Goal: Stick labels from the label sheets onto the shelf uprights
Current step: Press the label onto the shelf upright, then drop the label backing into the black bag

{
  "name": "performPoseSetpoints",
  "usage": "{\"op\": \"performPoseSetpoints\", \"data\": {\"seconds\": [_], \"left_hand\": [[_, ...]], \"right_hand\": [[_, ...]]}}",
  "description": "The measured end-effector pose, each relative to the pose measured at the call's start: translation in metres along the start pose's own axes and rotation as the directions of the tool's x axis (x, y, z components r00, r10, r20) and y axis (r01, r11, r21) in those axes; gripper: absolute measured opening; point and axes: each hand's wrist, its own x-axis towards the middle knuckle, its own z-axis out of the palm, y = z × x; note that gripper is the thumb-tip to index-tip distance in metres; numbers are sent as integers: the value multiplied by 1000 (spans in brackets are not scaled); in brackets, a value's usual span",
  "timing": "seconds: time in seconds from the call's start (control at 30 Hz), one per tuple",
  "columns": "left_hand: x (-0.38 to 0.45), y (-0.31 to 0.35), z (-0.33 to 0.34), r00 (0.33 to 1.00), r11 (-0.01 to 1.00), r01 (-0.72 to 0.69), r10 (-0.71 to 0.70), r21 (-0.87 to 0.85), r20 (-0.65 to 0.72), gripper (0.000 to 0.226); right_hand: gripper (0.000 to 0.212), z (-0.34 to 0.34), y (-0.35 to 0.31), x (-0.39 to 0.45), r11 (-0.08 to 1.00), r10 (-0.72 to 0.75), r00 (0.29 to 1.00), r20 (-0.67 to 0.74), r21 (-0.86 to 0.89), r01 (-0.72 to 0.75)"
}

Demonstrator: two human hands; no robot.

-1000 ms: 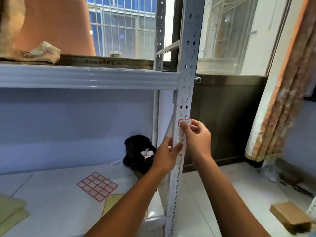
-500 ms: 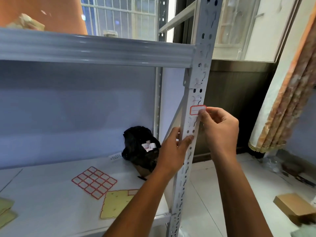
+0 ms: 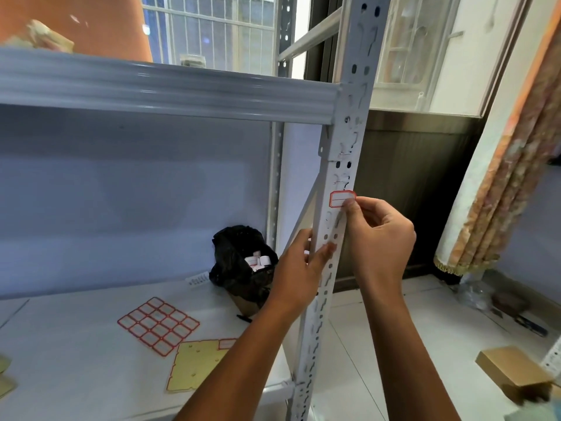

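Observation:
A white perforated shelf upright (image 3: 349,123) runs down the middle of the view. A red-bordered white label (image 3: 340,198) lies against its front face, below the upper shelf beam. My right hand (image 3: 378,238) pinches the label's right edge between thumb and fingers. My left hand (image 3: 299,268) grips the upright lower down, thumb across its front. On the lower shelf board (image 3: 69,366) lie a full sheet of red-bordered labels (image 3: 158,325) and a yellow backing sheet (image 3: 194,364) with one label left at its corner.
A black bag (image 3: 239,262) holding paper rolls stands at the back of the lower shelf. The upper shelf beam (image 3: 164,92) crosses above. A curtain (image 3: 513,165) hangs at right, and a cardboard box (image 3: 513,375) lies on the tiled floor.
The view has shifted closer and lower. My right hand carried the label up the upright, and it now sits flatter against the front face. My left hand keeps its grip.

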Motion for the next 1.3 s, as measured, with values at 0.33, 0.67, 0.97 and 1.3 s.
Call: {"op": "performPoseSetpoints", "data": {"seconds": [0.33,0.67,0.97,1.3], "left_hand": [[1,-7,2,1000,998,-22,23,66,-21,48],[1,-8,2,999,997,-8,10,71,-33,42],[-33,-12,-29,995,994,104,-104,15,5,39],[-100,-86,-107,890,885,444,-418,141,-179,33]], "right_hand": [[20,11,8,-20,934,-346,929,-127,-140,329],[15,11,12,-27,775,-627,771,-111,-194,602],[26,33,-1,-54,984,-141,958,248,141,108],[9,111,73,-142,937,331,836,437,-44,-348]]}}
